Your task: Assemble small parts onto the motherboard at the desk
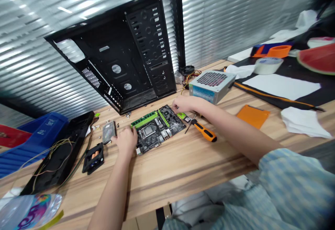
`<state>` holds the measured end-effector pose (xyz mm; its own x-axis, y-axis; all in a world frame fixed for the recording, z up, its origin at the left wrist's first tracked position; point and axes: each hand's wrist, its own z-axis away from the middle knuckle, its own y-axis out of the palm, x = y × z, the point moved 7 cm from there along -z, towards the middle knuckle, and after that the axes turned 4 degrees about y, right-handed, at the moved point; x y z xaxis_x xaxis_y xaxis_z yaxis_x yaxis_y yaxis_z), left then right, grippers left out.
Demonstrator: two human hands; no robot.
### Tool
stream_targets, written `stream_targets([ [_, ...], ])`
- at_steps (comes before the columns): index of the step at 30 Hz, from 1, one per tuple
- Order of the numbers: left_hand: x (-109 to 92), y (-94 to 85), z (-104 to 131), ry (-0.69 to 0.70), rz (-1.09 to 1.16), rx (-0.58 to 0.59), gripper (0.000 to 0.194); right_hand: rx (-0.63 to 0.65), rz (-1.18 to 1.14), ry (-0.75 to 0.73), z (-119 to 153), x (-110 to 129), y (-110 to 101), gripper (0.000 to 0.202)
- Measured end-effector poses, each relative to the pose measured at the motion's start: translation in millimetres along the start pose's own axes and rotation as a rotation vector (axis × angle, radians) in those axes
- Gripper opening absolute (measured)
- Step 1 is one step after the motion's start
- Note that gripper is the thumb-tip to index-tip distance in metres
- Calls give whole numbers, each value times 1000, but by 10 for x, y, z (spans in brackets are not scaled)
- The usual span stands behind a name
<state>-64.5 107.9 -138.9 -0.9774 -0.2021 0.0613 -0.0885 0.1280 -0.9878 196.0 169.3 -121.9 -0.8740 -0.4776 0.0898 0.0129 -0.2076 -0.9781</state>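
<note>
A black and green motherboard lies on the wooden table between my hands, its processor and a green memory stick showing. My left hand is at the board's left edge, its curled fingers against the edge and its thumb towards a hard drive. At the far right corner of the board, my right hand has its fingers bent down on the edge; the fingertips are partly hidden. Close to the right wrist lies an orange and black screwdriver, beside a small green and silver part.
An open black computer case stands behind the board. A power supply sits at the back right, with an orange sheet nearer. On the left are a black bracket, a long black panel with wires, a blue bin and a bottle.
</note>
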Motion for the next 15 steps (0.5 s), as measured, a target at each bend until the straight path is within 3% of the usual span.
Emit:
stream_targets([
  [5, 15, 14, -6, 0, 6, -7, 39, 34, 28, 58, -23, -122, 42, 22],
  [15, -5, -17, 5, 11, -5, 5, 40, 102, 76, 91, -57, -129, 112, 26],
])
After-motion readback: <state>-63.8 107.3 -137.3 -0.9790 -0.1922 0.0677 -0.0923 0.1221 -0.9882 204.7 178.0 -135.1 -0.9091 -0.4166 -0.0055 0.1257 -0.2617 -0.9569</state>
